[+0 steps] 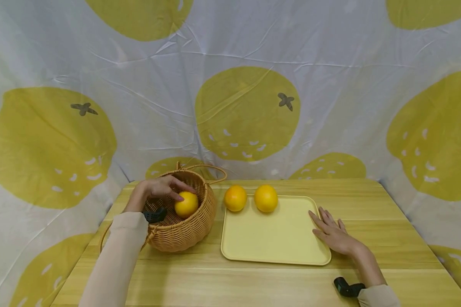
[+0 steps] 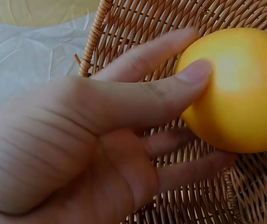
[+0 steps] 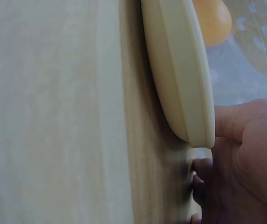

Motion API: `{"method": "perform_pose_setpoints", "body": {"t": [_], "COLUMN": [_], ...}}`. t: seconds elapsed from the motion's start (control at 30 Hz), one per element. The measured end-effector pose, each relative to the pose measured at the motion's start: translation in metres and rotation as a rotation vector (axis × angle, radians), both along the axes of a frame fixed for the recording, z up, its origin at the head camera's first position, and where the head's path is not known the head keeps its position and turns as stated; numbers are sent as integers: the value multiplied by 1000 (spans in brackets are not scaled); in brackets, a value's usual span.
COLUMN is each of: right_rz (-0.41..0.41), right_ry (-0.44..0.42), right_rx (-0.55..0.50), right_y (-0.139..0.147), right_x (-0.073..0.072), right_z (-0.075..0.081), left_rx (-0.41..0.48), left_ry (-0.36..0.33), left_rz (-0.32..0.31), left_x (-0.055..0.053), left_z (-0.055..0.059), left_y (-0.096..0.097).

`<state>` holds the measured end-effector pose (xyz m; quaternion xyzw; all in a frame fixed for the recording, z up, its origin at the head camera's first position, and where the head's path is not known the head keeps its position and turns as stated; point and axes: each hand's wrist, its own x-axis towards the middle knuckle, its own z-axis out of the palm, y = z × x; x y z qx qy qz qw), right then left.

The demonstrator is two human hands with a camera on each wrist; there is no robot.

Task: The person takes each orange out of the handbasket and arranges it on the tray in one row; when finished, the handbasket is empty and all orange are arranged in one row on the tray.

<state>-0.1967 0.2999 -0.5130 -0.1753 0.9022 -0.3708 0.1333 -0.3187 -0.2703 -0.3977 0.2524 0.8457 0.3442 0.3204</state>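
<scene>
In the head view my left hand (image 1: 163,187) reaches over the rim into a wicker basket (image 1: 184,234) and holds an orange (image 1: 187,205). The left wrist view shows the thumb pressed on the near side of this orange (image 2: 245,93), with other fingers around its far and lower sides. My right hand (image 1: 338,236) rests at the right edge of a pale yellow tray (image 1: 272,238), fingers straight and spread. Seen from the right wrist, the thumb lies over the tray's rim (image 3: 194,93) and the other fingers are outside it, low by the table.
Two more oranges, one at the tray's far left corner (image 1: 235,198) and another (image 1: 266,198) beside it, sit along the back edge. A basket handle (image 1: 215,168) sticks up towards the back. Behind the wooden table (image 1: 199,281) hangs a fruit-print cloth (image 1: 330,106).
</scene>
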Motion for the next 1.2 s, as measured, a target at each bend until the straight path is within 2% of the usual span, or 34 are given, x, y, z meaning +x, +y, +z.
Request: {"method": "perform_pose_setpoints", "body": {"t": [0.07, 0.13, 0.4, 0.5, 0.67, 0.77, 0.93, 1.13, 1.2], "right_rz": [1, 1, 3, 1, -2, -3, 1, -4, -5], "right_ry": [1, 0, -5, -2, -3, -1, 4, 8, 10], "right_rx": [1, -3, -15, -11, -8, -7, -3, -3, -4], "right_y": [0, 0, 0, 0, 0, 0, -2, 0, 1], "right_x": [0, 0, 0, 0, 0, 0, -1, -2, -1], "right_z": [0, 0, -1, -1, -1, -1, -2, -2, -2], "left_rx": [29, 47, 17, 22, 17, -3, -9, 37, 36], "left_ry": [18, -8, -60, -24, 44, 33, -3, 91, 80], "left_rz": [-20, -8, 44, 46, 13, 14, 41, 91, 113], "left_x": [1, 1, -3, -3, -1, -1, 0, 1, 1], "left_z": [2, 3, 0, -1, -1, -2, -2, 2, 3], "left_y": [1, 2, 1, 1, 0, 0, -2, 1, 3]}}
